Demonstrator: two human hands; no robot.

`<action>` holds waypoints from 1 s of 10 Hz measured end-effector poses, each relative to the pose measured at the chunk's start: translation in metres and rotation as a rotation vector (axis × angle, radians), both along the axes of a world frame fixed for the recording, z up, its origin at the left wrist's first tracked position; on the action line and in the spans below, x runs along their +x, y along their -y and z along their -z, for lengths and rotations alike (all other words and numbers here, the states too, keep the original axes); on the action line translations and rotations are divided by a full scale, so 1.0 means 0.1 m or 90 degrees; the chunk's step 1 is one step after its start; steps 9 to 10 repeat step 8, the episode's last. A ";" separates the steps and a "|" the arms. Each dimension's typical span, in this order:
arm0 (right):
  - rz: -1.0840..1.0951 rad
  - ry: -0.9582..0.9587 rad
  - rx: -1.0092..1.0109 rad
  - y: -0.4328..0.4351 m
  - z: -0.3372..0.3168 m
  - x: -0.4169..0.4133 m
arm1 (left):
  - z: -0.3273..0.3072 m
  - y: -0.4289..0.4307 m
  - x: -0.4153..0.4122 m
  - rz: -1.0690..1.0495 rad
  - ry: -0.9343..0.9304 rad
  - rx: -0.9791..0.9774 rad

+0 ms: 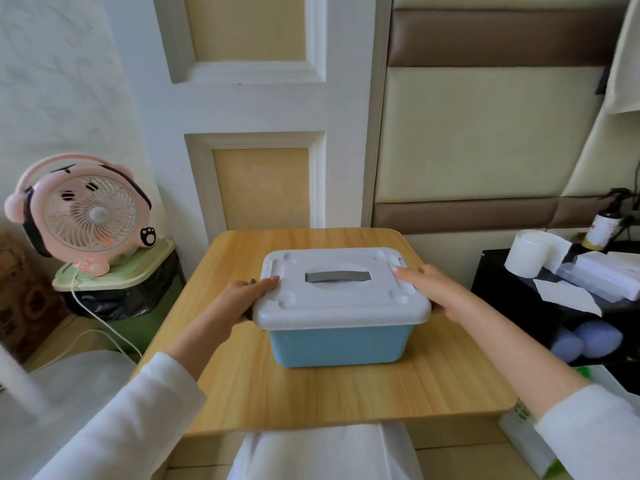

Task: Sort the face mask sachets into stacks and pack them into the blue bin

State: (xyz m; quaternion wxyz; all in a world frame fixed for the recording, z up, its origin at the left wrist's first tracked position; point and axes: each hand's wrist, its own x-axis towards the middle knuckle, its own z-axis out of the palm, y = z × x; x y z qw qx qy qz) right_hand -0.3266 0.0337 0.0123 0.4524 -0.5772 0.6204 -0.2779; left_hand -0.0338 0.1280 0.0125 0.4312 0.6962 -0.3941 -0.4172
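Lid (341,289) on, the bin (336,344) sits lengthwise between left hand (242,299) and right hand (434,292), fingers (405,272) clamped on its ends.

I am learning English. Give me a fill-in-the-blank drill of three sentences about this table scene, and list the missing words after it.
1. The rectangular plastic bin on the light wooden table is ____ in colour.
2. Its white plastic lid carries a flat ____ handle in its middle.
3. The left hand and the right hand hold this lid at opposite sides, while the round pink fan stands to the table's ____.
Missing words: blue; grey; left.
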 end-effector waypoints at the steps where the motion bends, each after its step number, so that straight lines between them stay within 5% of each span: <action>1: 0.006 0.035 -0.009 -0.21 -0.02 -0.06 | 0.01 -0.06 -0.08 -0.023 0.068 -0.058; 2: -0.010 -0.229 -0.161 -0.26 -0.13 0.07 | -0.05 0.00 -0.26 -0.052 0.418 -0.071; 3: -0.037 -0.345 -0.211 -0.28 -0.19 0.15 | -0.03 0.02 -0.27 -0.074 0.400 -0.101; 4: 0.015 -0.256 -0.203 -0.27 -0.11 0.09 | 0.02 -0.03 -0.25 -0.105 0.329 -0.138; 6: 0.079 -0.332 -0.321 -0.42 -0.09 0.23 | -0.01 -0.01 -0.40 -0.126 0.425 -0.158; 10: -0.021 -0.276 -0.321 -0.51 -0.20 0.02 | -0.17 -0.15 -0.26 -0.003 0.357 -0.128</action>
